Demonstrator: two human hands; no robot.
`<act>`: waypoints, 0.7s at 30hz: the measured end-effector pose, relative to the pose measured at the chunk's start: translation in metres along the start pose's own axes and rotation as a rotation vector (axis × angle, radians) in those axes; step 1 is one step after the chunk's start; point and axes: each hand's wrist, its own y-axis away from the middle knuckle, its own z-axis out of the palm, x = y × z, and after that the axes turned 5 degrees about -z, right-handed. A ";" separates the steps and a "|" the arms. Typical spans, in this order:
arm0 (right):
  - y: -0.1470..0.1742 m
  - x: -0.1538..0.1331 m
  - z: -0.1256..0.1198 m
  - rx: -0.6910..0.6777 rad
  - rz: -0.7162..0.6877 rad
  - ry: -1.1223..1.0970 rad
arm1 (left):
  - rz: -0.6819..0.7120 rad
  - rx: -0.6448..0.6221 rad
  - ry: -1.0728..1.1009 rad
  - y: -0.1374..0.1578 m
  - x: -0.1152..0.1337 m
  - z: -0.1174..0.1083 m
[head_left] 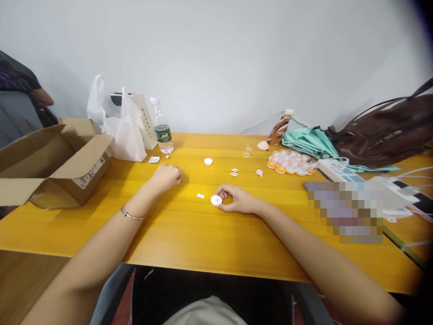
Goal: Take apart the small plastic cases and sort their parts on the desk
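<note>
Thumb and fingers of the right hand [238,199] pinch a white disc [215,201] over the yellow bench [189,239], two small white pieces [202,197] just beside it. The left hand [166,178], near a foil packet [154,160], is curled; I cannot tell whether it holds anything.

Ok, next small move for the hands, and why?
Probably open the left hand toward the two small white discs: they lie between the hands, while the right hand is occupied with the white round piece. Left is curled, nothing visible in it.
</note>
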 end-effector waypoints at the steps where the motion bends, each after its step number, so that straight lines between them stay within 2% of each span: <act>1: 0.000 0.000 0.000 -0.001 0.000 0.000 | -0.007 -0.017 0.003 0.000 0.000 0.001; 8: 0.000 -0.001 0.000 -0.004 0.004 -0.002 | -0.062 -0.066 0.115 0.002 0.002 0.001; 12: 0.001 -0.002 -0.001 0.013 0.008 -0.052 | -0.036 0.072 0.202 0.003 0.003 -0.002; 14: 0.000 -0.001 -0.002 0.027 0.013 -0.109 | 0.077 0.177 0.287 0.006 0.011 -0.005; 16: 0.000 0.000 -0.003 0.049 0.033 -0.172 | 0.260 0.251 0.382 0.010 0.025 -0.008; 18: -0.001 0.000 -0.004 0.068 0.054 -0.234 | 0.438 0.267 0.464 0.014 0.043 -0.008; 21: -0.002 0.001 -0.005 0.070 0.058 -0.308 | 0.557 0.284 0.538 0.018 0.068 -0.004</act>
